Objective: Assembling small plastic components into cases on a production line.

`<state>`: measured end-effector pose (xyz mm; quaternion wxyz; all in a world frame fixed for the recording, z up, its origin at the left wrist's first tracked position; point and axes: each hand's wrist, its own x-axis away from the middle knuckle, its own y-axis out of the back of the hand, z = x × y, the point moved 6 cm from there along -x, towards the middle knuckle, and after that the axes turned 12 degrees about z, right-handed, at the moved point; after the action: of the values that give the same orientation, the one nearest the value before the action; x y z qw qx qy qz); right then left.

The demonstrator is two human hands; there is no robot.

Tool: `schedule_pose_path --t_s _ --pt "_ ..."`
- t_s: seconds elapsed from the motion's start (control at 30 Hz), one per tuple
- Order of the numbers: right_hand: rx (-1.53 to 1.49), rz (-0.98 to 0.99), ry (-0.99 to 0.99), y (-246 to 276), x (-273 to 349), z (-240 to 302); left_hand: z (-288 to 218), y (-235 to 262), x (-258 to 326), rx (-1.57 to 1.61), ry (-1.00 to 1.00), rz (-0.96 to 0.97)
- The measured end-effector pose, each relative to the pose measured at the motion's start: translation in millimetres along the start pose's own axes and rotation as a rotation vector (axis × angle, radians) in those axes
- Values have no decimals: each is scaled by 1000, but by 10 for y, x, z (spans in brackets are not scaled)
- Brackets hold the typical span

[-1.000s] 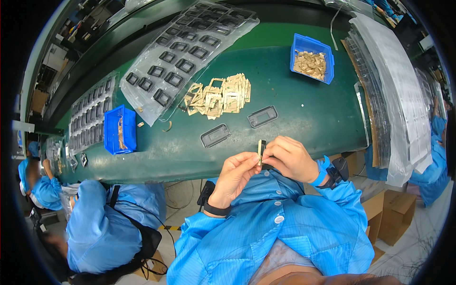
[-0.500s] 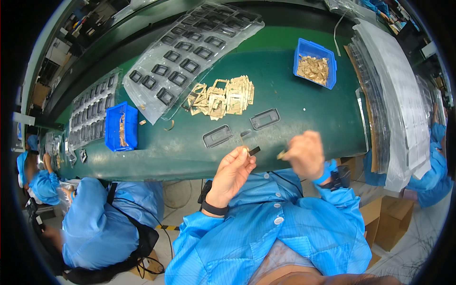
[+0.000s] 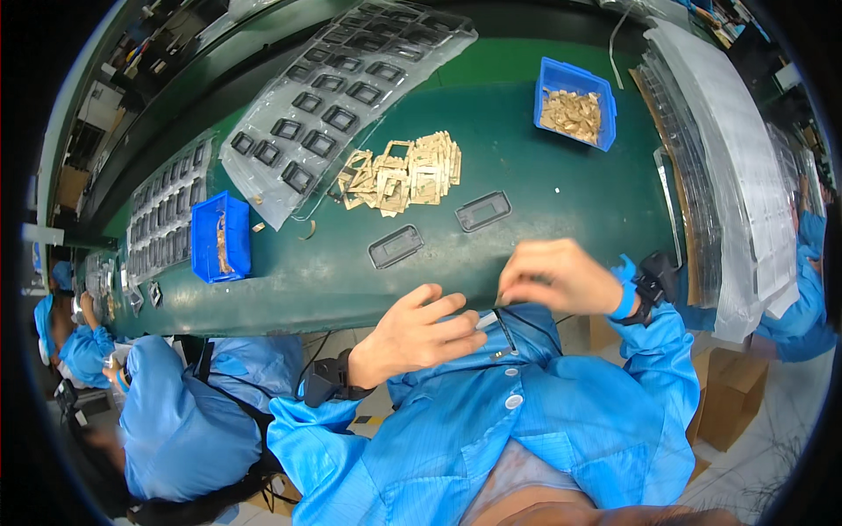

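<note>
Green workbench [image 3: 570, 202] with trays, bins and loose parts; co-workers on both sides.

Blue bin [image 3: 574, 112] of gold parts at right rear, second blue bin [image 3: 220, 237] at left front edge. Pile of gold frames [image 3: 399, 174] mid-table, two dark rectangular frames [image 3: 483, 211] [image 3: 396, 246] just in front of it. Clear blister tray [image 3: 342, 88] with dark frames slants across the back left; another tray strip [image 3: 162, 215] beside the left bin. Stack of clear trays [image 3: 737, 167] along the right end. Person in blue coat [image 3: 180, 421] lower left, cardboard box [image 3: 732, 399] lower right.
</note>
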<state>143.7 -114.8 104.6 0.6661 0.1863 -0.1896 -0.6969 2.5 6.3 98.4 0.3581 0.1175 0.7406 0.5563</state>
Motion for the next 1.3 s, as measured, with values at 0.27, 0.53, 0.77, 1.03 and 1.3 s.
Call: schedule_pose_path --t_s 0.27,0.53,0.77,1.03,1.3 --pt "91 38 23 -223 -63 -167 -139 -74 -152 -36 -189 101" --pt "124 -904 -190 1533 330 -954 -18 -34 -31 -57 -127 10" --pt "763 -891 -283 1737 352 -944 24 -16 -85 -92 -140 -27" --pt "745 -827 -419 1814 378 -1136 17 -73 -176 -76 -181 -12" --pt "670 -828 -255 1803 262 -1130 -3 -100 -147 -67 -169 -18"
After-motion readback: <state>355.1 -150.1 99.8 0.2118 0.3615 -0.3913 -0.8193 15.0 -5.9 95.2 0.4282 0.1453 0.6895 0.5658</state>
